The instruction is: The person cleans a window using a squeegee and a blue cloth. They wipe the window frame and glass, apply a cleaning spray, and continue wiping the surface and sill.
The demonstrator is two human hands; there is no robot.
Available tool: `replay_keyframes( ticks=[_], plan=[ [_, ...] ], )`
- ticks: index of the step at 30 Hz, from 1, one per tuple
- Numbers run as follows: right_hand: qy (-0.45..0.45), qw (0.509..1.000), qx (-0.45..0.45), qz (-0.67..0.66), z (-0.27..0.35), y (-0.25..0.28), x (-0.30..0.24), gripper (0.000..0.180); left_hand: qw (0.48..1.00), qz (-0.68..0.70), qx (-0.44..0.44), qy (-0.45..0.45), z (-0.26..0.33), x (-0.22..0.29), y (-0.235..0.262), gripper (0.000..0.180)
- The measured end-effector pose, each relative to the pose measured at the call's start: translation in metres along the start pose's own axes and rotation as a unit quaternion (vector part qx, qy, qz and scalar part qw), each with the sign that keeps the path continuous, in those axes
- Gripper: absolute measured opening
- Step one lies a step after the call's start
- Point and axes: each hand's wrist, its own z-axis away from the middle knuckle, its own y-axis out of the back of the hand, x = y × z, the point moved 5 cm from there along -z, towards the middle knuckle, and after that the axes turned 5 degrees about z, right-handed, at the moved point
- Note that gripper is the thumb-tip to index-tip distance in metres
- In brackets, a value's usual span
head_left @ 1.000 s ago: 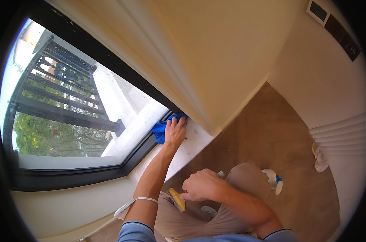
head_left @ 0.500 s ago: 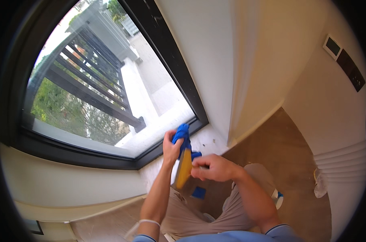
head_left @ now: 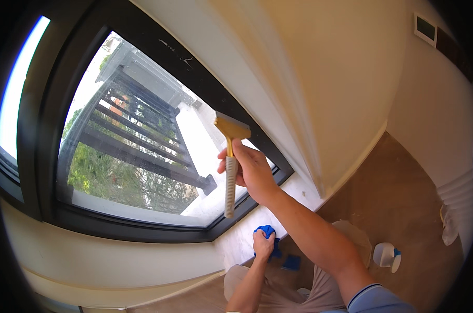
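Observation:
My right hand [head_left: 251,168] grips a scraper [head_left: 230,185] by its grey ribbed handle. Its wide gold head [head_left: 232,128] points up, in front of the window glass [head_left: 137,172] near the right side of the dark frame [head_left: 194,78]. Lower down, my left hand [head_left: 262,244] is closed around a bunched blue cloth [head_left: 266,229] at the front edge of the white marble sill [head_left: 241,237]. Part of the cloth hangs below the fingers.
A blue square piece [head_left: 291,262] lies below the sill, near my knees. On the brown floor [head_left: 387,193] to the right stands a white spray bottle [head_left: 384,254] with a blue part. A crumpled pale bag [head_left: 448,224] lies by the right wall.
The scraper has left the blue cloth and risen up to the window in my right hand. My left hand has drawn down toward my lap with the cloth. The view has shifted.

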Motion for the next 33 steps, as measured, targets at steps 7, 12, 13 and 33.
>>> replay_keyframes(
  ticks=[7, 12, 13, 33],
  plan=[
    [0.034, 0.999, -0.024, -0.031, -0.021, -0.019, -0.029, 0.063, 0.999, 0.017, -0.003, -0.028, -0.008, -0.012, -0.008, 0.042],
    [0.029, 0.999, -0.02, -0.024, -0.028, -0.027, -0.027, 0.063, 0.997, -0.008, -0.031, -0.068, -0.029, -0.049, -0.031, 0.041],
    [0.02, 1.0, -0.017, -0.019, -0.026, -0.037, -0.025, 0.062, 0.995, -0.039, -0.016, -0.093, -0.032, -0.079, -0.035, 0.041],
    [0.038, 0.999, 0.003, 0.003, -0.031, -0.039, -0.032, 0.062, 0.989, -0.032, -0.015, -0.146, -0.042, -0.09, -0.059, 0.041]
  ],
)
